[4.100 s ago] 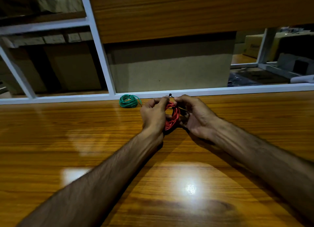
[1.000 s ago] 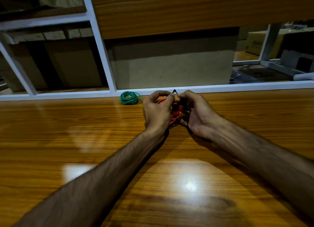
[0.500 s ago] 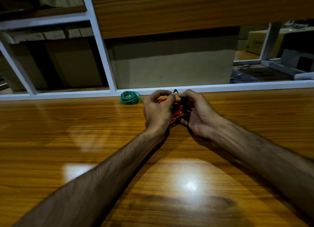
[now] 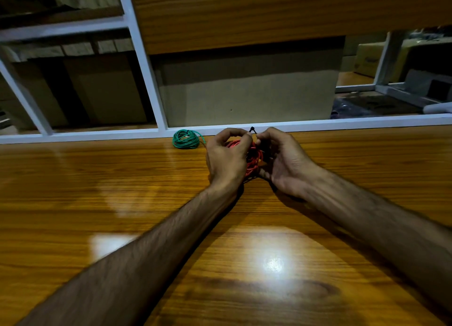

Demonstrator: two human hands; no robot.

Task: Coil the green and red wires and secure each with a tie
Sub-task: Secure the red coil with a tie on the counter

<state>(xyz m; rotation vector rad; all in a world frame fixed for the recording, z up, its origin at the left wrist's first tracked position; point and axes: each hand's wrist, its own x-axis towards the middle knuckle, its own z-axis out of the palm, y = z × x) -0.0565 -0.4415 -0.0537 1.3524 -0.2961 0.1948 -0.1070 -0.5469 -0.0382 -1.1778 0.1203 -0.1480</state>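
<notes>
A coiled red wire [image 4: 254,160] is held upright between both hands near the far edge of the wooden table [image 4: 122,203]. My left hand [image 4: 227,157] grips the coil from its left side. My right hand [image 4: 283,159] holds the coil's right side, its fingertips pinching a small black tie [image 4: 252,130] that sticks up at the top of the coil. Much of the red coil is hidden behind my fingers. A coiled green wire [image 4: 186,139] lies flat on the table to the left of my left hand, apart from it.
A white frame rail [image 4: 342,124] runs along the table's far edge, with white uprights [image 4: 144,64] rising from it. Cardboard boxes [image 4: 247,93] stand behind the rail. A wooden panel [image 4: 269,12] hangs above them.
Over four seconds the red coil and both hands shifted slightly away and closed tighter around the tie at the coil's top. In the last second nothing visibly moved.
</notes>
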